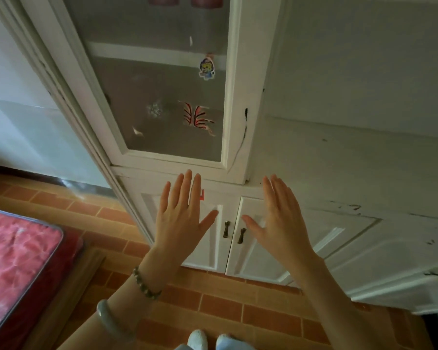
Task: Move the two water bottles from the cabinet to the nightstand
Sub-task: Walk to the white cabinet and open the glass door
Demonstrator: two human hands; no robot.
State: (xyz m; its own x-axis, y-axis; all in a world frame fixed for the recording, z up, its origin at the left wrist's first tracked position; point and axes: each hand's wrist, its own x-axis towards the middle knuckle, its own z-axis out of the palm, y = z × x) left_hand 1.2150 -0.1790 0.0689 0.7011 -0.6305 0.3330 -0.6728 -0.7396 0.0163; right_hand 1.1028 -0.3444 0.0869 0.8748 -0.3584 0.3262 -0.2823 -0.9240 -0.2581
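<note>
From my head camera I look down at a white cabinet [238, 79] standing on a floor [225, 309] of orange-brown tiles. My left hand [181, 218] and my right hand [280, 218] are both raised in front of me, backs toward me, fingers straight and spread, thumbs pointing toward each other; both are empty and touch nothing. They hover before the two lower doors [248, 256], which are shut, with the pair of dark handles [234, 232] showing in the gap between my thumbs. Above them is the glass door [162, 102], also shut, with a cartoon sticker [207, 68] near its right edge, a red-and-black butterfly-like sticker [197, 117] lower down and a small whitish mark to its left. Through the frosted glass I make out a shelf [142, 53], and at the very top edge two blurred reddish shapes [185, 0] behind the pane; I cannot tell whether these are the water bottles. My left wrist wears a beaded bracelet [146, 285], and a pale bangle [113, 322] sits further up the forearm. At lower left is the corner of a bed [15, 263] with a red patterned cover. My toes [210, 339] in pale footwear show at the bottom edge.
</note>
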